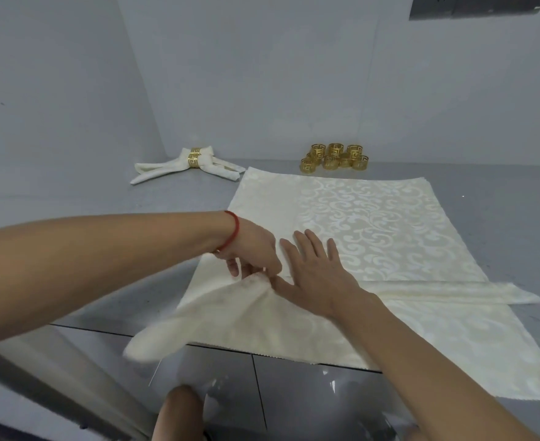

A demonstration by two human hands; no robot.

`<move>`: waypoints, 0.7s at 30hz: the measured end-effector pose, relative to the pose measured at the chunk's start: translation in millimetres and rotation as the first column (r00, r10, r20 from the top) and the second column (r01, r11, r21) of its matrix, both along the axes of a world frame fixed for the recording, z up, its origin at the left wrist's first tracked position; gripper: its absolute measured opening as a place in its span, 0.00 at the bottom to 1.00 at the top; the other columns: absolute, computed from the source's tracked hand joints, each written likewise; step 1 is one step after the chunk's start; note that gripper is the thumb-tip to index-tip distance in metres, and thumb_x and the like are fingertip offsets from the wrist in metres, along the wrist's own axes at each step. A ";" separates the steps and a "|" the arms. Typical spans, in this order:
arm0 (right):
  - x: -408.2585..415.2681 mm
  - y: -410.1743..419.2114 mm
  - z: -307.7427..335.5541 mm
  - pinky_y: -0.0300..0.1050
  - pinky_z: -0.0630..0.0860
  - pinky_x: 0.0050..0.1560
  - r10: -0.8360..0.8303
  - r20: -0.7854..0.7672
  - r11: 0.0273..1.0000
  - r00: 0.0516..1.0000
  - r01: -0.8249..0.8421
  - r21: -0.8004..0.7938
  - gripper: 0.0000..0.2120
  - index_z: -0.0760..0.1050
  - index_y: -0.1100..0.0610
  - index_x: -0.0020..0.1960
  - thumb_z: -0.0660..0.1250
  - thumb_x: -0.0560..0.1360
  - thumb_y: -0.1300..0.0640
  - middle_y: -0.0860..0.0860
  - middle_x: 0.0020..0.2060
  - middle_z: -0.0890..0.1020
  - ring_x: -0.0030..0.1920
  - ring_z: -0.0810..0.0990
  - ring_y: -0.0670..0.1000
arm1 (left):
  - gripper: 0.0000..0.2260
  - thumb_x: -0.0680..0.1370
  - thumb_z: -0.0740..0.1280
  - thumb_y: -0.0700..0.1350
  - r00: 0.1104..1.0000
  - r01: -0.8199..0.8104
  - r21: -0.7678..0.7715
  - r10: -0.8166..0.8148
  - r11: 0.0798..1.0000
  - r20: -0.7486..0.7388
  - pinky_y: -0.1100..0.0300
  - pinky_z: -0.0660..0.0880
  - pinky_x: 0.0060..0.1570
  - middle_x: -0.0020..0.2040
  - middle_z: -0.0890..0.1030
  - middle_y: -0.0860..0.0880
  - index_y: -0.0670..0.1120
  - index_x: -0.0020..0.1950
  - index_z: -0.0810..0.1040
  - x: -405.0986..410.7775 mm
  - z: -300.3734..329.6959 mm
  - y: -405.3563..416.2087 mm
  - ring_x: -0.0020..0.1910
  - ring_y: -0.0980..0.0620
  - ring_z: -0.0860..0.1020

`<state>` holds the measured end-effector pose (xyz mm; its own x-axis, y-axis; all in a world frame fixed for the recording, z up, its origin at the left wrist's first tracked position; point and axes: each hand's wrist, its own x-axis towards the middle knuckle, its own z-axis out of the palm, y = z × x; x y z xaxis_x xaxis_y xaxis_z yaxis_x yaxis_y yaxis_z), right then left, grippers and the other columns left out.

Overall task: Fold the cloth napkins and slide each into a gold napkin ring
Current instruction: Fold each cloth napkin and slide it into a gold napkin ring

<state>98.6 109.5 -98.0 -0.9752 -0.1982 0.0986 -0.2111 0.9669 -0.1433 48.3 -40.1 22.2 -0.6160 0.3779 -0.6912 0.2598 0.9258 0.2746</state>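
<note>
Napkin [230,316] pinched by left hand [256,246]; right hand [313,272] flat on it; gold rings [333,157], ringed napkin [187,167] behind.

A stack of napkins [373,224] lay at the table's [71,192] centre. Loose rings [333,157] stood behind it near the far edge. A ringed napkin [185,167] lay toward the far-left corner.
</note>
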 end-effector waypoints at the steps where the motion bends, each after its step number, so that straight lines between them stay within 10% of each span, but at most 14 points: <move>1: -0.2 -0.4 0.8 0.68 0.43 0.78 -0.001 -0.002 1.000 1.000 0.001 -0.010 0.47 0.48 0.52 0.82 0.36 0.72 0.26 0.56 0.82 0.49 0.82 0.41 0.57 | 0.14 0.77 0.65 0.43 0.996 -0.059 0.083 0.053 0.995 0.074 0.55 0.75 0.45 0.45 0.81 0.46 0.40 0.60 0.80 -2.5 2.0 -6.1 0.40 0.49 0.78; 6: -6.8 -2.0 2.7 0.65 0.43 0.79 -0.047 0.084 0.996 0.995 0.040 0.082 0.49 0.43 0.52 0.83 0.27 0.67 0.31 0.54 0.82 0.45 0.82 0.39 0.55 | 0.14 0.78 0.68 0.36 0.972 -0.104 0.332 0.025 0.938 0.235 0.51 0.75 0.53 0.49 0.85 0.40 0.37 0.63 0.74 -5.5 -11.7 -34.7 0.48 0.45 0.83; 10: -8.0 -0.3 -4.8 0.63 0.42 0.80 -0.023 0.046 0.999 0.999 0.021 0.043 0.41 0.46 0.52 0.83 0.52 0.80 0.30 0.53 0.82 0.47 0.82 0.39 0.54 | 0.12 0.76 0.74 0.48 1.000 0.002 0.428 -0.007 0.904 0.009 0.59 0.76 0.42 0.42 0.86 0.44 0.45 0.55 0.79 -2.2 -29.2 -40.3 0.38 0.52 0.80; 21: -15.4 7.9 13.2 0.60 0.36 0.79 -0.001 0.164 0.976 0.986 0.037 -0.216 0.43 0.53 0.48 0.81 0.70 0.75 0.37 0.50 0.82 0.49 0.82 0.37 0.50 | 0.08 0.69 0.80 0.45 0.951 0.263 0.618 -0.091 0.741 -0.295 0.63 0.73 0.40 0.42 0.82 0.54 0.51 0.41 0.82 -4.0 -51.8 -42.3 0.36 0.58 0.78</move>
<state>83.2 117.5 -84.8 -0.9850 -0.1710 -0.0220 -0.1499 0.9122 -0.3813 44.3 -82.4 -29.6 -0.5986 0.7962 -0.0883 0.5350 0.4794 0.6956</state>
